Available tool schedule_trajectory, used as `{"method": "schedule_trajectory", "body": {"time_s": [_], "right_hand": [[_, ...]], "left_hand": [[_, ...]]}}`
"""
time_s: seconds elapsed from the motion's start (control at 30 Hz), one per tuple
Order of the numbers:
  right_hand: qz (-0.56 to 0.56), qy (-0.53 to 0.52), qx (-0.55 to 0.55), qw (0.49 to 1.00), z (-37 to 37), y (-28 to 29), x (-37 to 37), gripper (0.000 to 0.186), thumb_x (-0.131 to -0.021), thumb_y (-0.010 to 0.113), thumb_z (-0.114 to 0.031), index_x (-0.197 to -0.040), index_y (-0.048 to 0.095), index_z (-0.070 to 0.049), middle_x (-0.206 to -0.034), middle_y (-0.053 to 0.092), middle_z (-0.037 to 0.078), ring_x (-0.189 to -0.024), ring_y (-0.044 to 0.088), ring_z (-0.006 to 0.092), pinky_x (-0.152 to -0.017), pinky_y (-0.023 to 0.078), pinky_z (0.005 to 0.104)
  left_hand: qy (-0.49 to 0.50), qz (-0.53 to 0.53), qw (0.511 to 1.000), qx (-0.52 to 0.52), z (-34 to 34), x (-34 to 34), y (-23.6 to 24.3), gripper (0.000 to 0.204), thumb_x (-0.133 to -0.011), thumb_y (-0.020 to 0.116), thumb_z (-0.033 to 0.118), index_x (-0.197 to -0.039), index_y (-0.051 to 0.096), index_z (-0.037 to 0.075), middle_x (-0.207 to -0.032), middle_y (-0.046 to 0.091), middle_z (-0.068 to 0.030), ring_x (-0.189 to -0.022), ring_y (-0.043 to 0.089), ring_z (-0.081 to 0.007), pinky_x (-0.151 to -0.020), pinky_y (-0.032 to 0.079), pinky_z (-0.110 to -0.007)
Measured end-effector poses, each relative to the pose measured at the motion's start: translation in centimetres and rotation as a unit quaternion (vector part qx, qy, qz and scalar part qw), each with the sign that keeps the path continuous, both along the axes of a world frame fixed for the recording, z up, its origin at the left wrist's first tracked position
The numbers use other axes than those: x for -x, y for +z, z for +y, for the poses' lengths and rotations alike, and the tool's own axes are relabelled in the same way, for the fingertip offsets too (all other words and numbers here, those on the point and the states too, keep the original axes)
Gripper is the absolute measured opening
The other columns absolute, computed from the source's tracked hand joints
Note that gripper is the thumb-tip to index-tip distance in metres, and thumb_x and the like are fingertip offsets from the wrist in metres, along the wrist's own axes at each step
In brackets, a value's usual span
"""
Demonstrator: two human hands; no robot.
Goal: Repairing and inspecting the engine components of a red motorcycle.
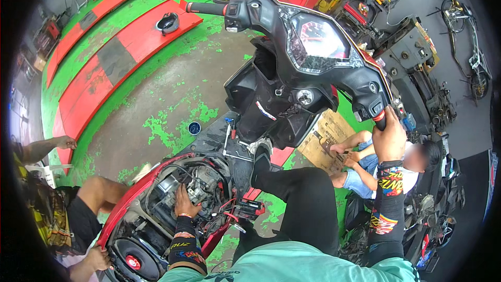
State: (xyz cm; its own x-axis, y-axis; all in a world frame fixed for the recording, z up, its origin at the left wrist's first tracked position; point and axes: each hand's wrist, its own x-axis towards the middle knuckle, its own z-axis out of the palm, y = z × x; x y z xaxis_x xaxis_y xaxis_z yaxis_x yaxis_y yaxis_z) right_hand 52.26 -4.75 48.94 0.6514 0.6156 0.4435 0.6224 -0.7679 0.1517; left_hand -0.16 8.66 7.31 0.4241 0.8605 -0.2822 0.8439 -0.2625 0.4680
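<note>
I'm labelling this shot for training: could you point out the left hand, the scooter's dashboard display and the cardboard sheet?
Left hand point(186, 202): head view, back of the hand.
Dashboard display point(320, 40): head view, middle of the screen.
Cardboard sheet point(318, 150): head view, flat upper face.

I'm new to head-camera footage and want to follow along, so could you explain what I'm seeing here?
There is no robot here: a person works bare-handed, and this one picture comes from a wide fisheye camera on their head, looking down. That lens makes straight edges bend.

The machine is a scooter with its middle opened up. The person's left hand reaches in among the engine parts; whether it grips anything is hard to tell. Their right hand is closed around the right handlebar grip.

Thin metal tools lie on the footboard, and a round blue container stands on the floor. The people at the left and right edges are others nearby.
</note>
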Motion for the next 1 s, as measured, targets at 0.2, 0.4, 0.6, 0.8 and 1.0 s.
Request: {"method": "schedule_trajectory", "body": {"time_s": [0.2,0.4,0.6,0.8,1.0], "right_hand": [[-0.031,-0.018,-0.023,0.999,-0.8,-1.4,1.5,0.052,-0.078,0.065,-0.009,-0.13,0.062,-0.01,-0.129,0.064,0.013,-0.097,0.069,0.0357,-0.083,0.056,0.0432],[-0.008,0.023,-0.004,1.0,-1.1,-1.7,-1.3,0.05,-0.079,0.066,-0.01,-0.129,0.062,-0.008,-0.122,0.067,0.016,-0.099,0.069,0.0381,-0.084,0.056,0.0455],[0.032,-0.016,0.015,0.999,-2.2,-0.6,-4.5,0.051,-0.084,0.069,-0.017,-0.133,0.06,-0.006,-0.119,0.067,0.022,-0.109,0.064,0.0408,-0.089,0.052,0.0453],[0.024,-0.022,0.037,0.999,-1.6,-1.7,-4.5,0.053,-0.086,0.069,-0.021,-0.135,0.058,-0.005,-0.117,0.067,0.024,-0.108,0.065,0.0401,-0.088,0.051,0.0456],[0.028,0.02,0.043,0.998,-2.8,-1.3,-6.4,0.051,-0.09,0.066,-0.024,-0.137,0.056,-0.005,-0.118,0.066,0.024,-0.11,0.063,0.0417,-0.088,0.05,0.0452]], "left_hand": [[-0.016,0.003,1.0,-0.009,0.2,-0.1,-0.4,0.113,-0.057,0.09,0.025,-0.149,0.029,-0.002,-0.152,0.035,-0.0225,-0.142,0.034,-0.0378,-0.122,0.025,-0.044],[0.025,0.028,0.999,0.035,-1.4,1.4,-0.1,0.111,-0.063,0.087,0.024,-0.152,0.026,0.003,-0.157,0.032,-0.0186,-0.144,0.031,-0.037,-0.12,0.028,-0.044],[-0.022,-0.011,1.0,-0.018,0.9,0.1,-0.6,0.11,-0.063,0.088,0.026,-0.15,0.028,-0.002,-0.152,0.038,-0.0232,-0.141,0.036,-0.0399,-0.12,0.029,-0.045],[-0.026,0.011,1.0,-0.009,0.2,0.5,-0.6,0.111,-0.061,0.088,0.025,-0.15,0.026,-0.002,-0.151,0.038,-0.024,-0.141,0.036,-0.0385,-0.122,0.025,-0.046],[-0.027,0.026,0.999,-0.004,-0.1,0.5,-1.1,0.115,-0.062,0.088,0.026,-0.153,0.023,0.001,-0.151,0.038,-0.0231,-0.141,0.038,-0.0384,-0.122,0.026,-0.046]]}}
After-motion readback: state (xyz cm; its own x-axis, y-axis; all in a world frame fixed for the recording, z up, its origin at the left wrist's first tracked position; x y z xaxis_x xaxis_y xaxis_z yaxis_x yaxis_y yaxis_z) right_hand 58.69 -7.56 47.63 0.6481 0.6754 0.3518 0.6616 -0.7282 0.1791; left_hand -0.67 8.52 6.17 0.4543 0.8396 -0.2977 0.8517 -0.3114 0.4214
